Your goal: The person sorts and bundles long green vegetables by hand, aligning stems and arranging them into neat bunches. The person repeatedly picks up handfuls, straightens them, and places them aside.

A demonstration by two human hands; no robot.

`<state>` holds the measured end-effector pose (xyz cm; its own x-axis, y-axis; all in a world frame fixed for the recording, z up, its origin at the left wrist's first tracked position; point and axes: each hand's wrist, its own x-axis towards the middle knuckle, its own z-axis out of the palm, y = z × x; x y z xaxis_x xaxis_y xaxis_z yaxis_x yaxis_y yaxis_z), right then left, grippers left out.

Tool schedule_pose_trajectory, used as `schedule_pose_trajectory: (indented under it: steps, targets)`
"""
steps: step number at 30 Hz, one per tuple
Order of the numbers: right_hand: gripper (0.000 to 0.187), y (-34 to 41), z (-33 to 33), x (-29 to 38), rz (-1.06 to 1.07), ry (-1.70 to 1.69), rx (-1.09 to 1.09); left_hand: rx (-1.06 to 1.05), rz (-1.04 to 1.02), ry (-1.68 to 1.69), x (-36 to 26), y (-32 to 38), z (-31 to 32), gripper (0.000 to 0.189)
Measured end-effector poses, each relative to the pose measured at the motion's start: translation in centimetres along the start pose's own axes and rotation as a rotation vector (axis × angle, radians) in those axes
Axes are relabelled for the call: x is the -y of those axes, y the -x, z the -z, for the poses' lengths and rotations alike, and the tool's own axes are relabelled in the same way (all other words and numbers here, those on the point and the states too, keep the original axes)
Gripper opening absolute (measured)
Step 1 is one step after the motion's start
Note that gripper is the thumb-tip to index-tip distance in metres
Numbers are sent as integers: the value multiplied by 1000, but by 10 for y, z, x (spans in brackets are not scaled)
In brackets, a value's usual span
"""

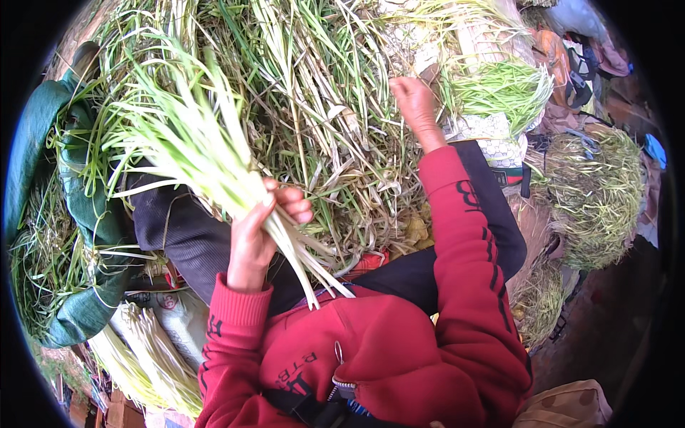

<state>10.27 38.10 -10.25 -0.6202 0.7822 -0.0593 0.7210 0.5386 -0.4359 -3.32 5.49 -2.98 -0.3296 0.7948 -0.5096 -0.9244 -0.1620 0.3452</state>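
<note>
My left hand (259,227) grips a bunch of long, chive-like greens (214,160) around its pale stems. The leaves fan out to the upper left, and the white stem ends (307,262) point down towards my lap. My right hand (416,104) is apart from the bunch, over the right side of a wide heap of loose leaves and dry straw-like stalks (326,123). Its fingers are curled closed, and I see nothing held in them. Just right of that hand lies a bundle of green stalks (497,93).
A green cloth roll (88,198) curves along the left. Pale stalks (155,353) lie beside a white sack (182,321) at lower left. On the right are a patterned bag (489,139), a large grassy bundle (594,198) and a sandal (579,83). My bent knees flank the heap.
</note>
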Motion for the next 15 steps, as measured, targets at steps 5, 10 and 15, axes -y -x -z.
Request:
schedule_pose_trajectory:
  steps: [5, 10, 15]
  targets:
    - [25, 14, -53, 2, -63, 33, 62, 85, -190, -69, -26, 23, -16, 25]
    - [10, 30, 18, 16, -428, -860, -162, -167, -138, 26, -3, -9, 22, 17]
    - [6, 80, 70, 57, -214, -1353, -63, -74, -44, 82, 2, -4, 26, 13]
